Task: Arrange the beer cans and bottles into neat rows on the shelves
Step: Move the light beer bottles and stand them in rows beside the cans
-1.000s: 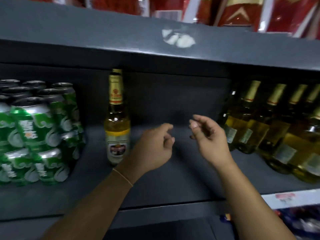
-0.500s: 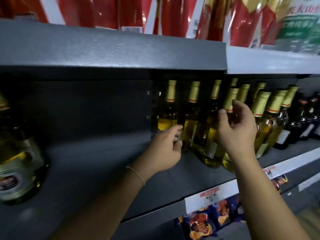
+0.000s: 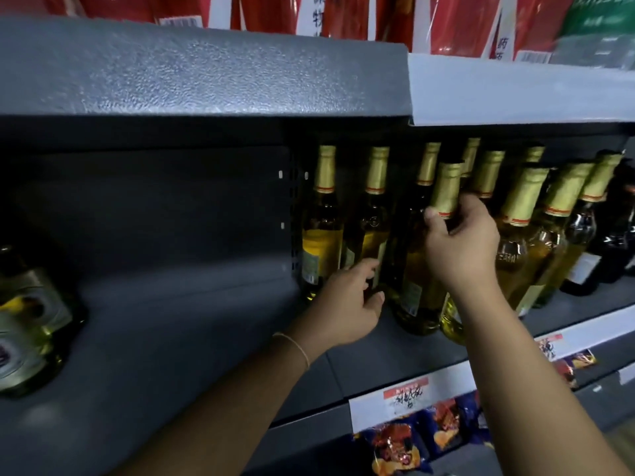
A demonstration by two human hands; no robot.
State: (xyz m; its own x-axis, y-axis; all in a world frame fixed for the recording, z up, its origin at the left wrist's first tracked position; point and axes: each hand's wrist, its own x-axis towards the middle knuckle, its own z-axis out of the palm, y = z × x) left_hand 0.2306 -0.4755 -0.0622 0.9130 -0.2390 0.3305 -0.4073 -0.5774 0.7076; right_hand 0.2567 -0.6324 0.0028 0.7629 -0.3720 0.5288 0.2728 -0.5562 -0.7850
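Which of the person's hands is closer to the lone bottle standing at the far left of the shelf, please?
Left. The left hand reaches to the base of a gold-foil bottle, across a bare stretch of shelf from the lone bottle; the right hand grips a bottle neck farther right.
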